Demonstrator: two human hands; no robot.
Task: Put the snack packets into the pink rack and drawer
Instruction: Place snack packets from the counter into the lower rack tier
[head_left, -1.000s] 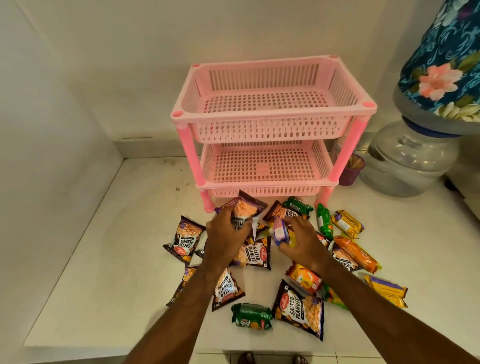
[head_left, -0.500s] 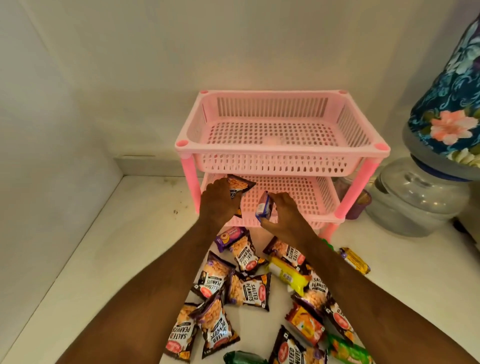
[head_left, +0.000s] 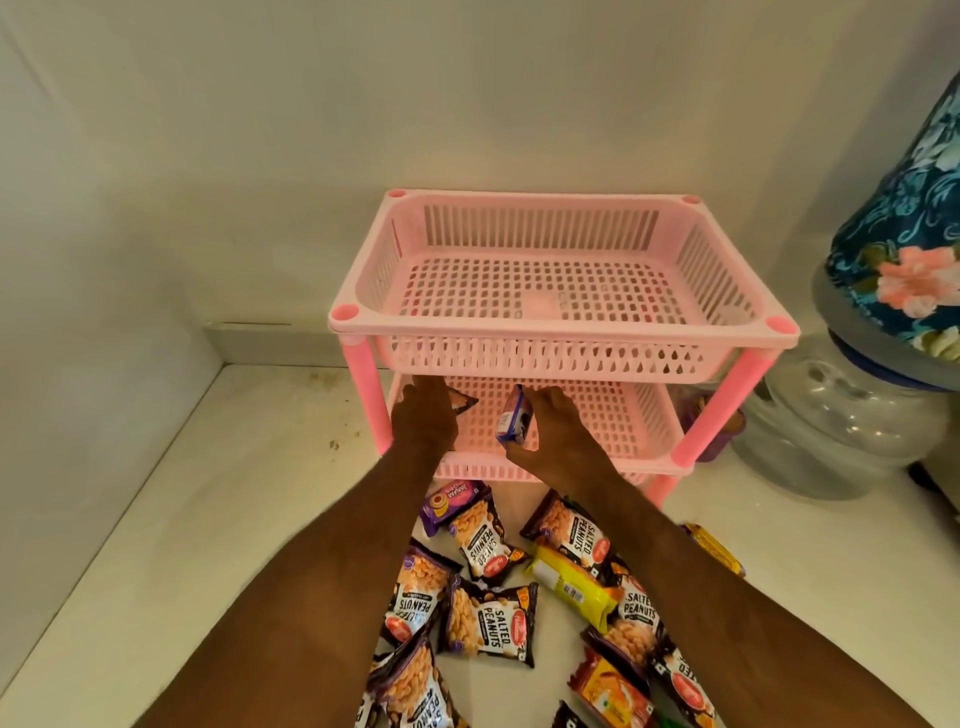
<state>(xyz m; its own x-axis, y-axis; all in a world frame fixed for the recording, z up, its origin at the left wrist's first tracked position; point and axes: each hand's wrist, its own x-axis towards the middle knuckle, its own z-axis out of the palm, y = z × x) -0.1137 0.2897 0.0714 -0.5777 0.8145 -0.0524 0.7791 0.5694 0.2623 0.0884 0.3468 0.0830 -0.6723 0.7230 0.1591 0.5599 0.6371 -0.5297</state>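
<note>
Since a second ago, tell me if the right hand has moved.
Yes. The right hand went from the packets on the counter forward to the pink rack's lower shelf.

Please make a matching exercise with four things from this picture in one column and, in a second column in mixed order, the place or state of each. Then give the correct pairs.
Things
1. upper pink plastic basket
2. small purple-and-white packet
3. yellow wrapped packet
4. clear plastic water jar

Places or states
A. lying on the white counter among peanut packets
B. standing right of the rack
C. holding no packets
D. held by the right hand over the lower basket

Pairs: 1-C, 2-D, 3-A, 4-B
</note>
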